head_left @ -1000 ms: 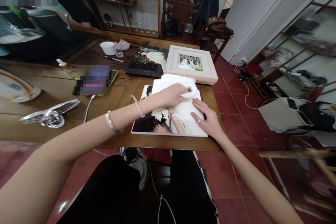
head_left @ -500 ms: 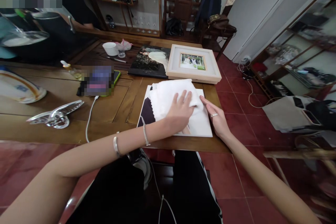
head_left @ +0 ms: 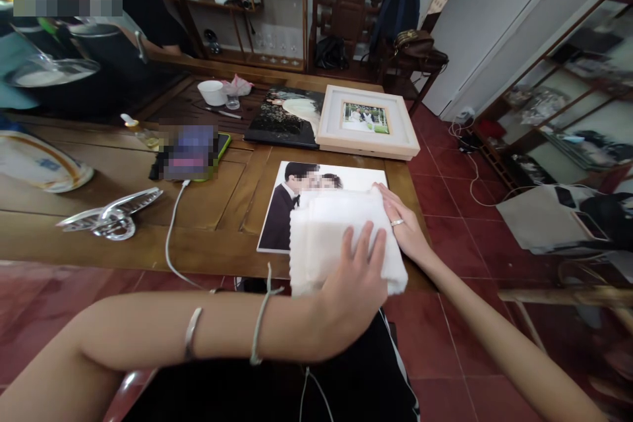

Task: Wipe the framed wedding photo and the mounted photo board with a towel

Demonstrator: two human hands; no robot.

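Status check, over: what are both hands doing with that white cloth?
Left hand flat on white cloth, over near edge of photo print. Right hand open, on print's right edge. Framed picture lies beyond, apart.

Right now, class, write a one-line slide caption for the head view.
Left hand presses a folded white cloth on a portrait print on a wooden table, right hand at its right edge.

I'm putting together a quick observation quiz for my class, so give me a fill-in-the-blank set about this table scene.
The left hand presses a ___ cloth onto the photo print.
The right hand, resting at the print's right edge, wears a ___.
The white cable leads to a phone whose case is ___.
Missing words: white; ring; green.
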